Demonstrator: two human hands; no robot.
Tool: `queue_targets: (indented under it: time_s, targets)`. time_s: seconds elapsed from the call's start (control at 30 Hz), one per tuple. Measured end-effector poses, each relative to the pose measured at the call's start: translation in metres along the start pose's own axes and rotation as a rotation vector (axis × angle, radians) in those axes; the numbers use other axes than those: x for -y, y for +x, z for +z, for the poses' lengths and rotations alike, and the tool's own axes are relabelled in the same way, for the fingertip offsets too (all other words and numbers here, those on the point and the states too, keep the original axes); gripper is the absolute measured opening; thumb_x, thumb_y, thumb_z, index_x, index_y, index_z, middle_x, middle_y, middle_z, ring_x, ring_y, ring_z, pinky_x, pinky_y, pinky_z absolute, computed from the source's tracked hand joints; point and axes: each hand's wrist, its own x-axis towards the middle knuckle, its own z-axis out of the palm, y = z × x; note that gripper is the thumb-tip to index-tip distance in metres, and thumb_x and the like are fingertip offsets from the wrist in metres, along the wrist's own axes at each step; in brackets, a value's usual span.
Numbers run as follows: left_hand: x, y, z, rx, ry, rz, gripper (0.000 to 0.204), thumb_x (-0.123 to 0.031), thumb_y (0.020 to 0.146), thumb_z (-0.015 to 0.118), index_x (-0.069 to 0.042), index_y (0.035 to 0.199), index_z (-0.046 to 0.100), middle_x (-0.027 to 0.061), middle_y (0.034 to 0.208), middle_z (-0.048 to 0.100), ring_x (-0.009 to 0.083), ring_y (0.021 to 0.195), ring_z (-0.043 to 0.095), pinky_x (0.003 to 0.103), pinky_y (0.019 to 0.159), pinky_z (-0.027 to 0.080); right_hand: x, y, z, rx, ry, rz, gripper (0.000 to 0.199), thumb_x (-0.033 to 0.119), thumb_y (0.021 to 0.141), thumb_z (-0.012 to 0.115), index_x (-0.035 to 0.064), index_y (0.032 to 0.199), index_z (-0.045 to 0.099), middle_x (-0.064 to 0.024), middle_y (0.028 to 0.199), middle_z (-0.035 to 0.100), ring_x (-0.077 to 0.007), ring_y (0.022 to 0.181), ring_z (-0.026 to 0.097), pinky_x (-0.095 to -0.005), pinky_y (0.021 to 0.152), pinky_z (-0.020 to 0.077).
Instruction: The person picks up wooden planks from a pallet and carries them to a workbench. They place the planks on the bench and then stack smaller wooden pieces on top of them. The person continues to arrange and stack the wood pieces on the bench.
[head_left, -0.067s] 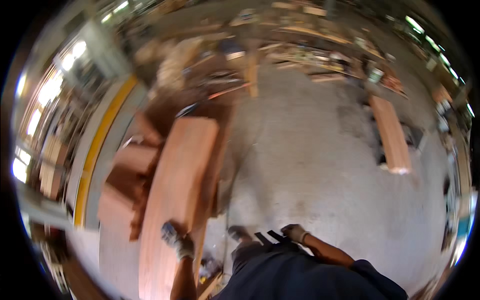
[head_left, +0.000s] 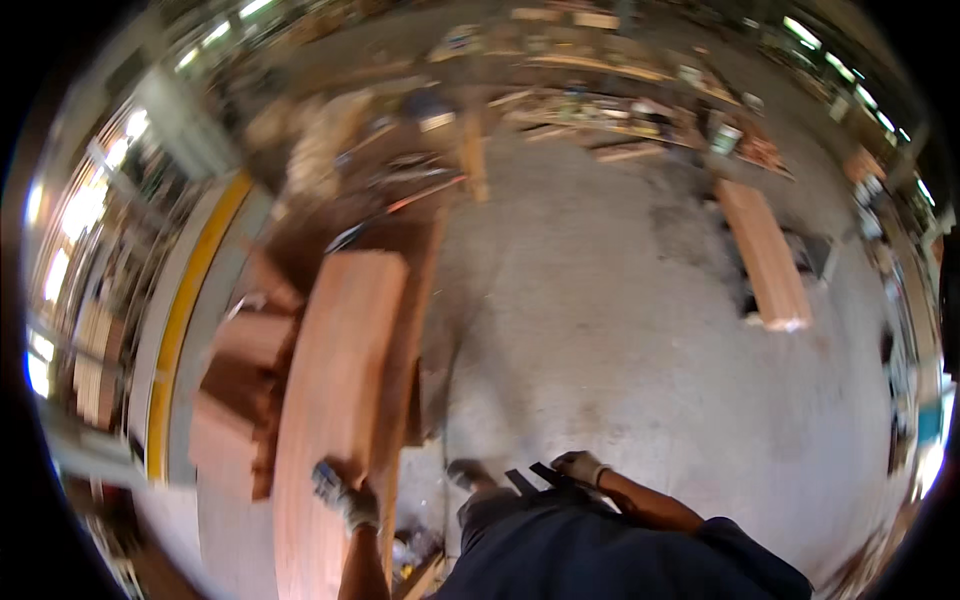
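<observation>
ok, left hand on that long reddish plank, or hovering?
Touching. The head view shows the gloved left hand resting on the long reddish plank near its right edge, fingers lying on the wood, with no gap visible.

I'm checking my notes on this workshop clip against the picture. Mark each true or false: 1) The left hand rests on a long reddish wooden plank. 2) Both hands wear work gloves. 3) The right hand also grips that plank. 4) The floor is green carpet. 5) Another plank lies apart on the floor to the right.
1) True: the left hand is on the near end of the long reddish plank.
2) True: the right hand is gloved too.
3) False: it is held near the person's waist, apart from the plank.
4) False: the floor is bare grey concrete.
5) True: a second plank lies alone at the upper right.
</observation>
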Motion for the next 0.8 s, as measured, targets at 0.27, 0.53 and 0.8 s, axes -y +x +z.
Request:
queue_targets:
  time_s: [0.27,0.53,0.8]
  targets:
    - [-0.100,-0.014,-0.008,0.429,0.488,-0.370,0.115,-0.046,0.080,0.078,0.001,0.163,0.012,0.0244,0.170,0.011,0.0421,0.156,0.014,0.055,0.125,0.018,-0.201,-0.084,-0.134,-0.398,0.455,0.351,0.042,0.038,0.098,0.066,-0.0030,0.093,0.072,-0.0099,0.081,0.071,-0.0225,0.066,0.068,-0.0394,0.057,0.0560]
    - [-0.257,-0.112,0.118,1.238,0.242,0.337,0.083,-0.043,0.095,0.063,-0.006,0.158,0.025,0.0177,0.150,0.048,0.0319,0.134,0.051,0.053,0.111,0.043,-0.330,-0.176,-0.187,-0.761,0.694,0.678,0.036,0.033,0.097,0.072,-0.0032,0.094,0.072,-0.0128,0.080,0.071,-0.0242,0.066,0.070,-0.0386,0.056,0.0585]
    - [-0.367,-0.084,0.253,1.637,0.259,1.101,0.067,-0.042,0.093,0.060,-0.016,0.153,0.045,0.0144,0.147,0.056,0.0320,0.133,0.056,0.051,0.105,0.049,-0.268,-0.168,-0.179,-0.614,0.801,0.673,0.041,0.038,0.093,0.075,-0.0019,0.102,0.075,-0.0108,0.084,0.074,-0.0225,0.069,0.071,-0.0368,0.060,0.0598]
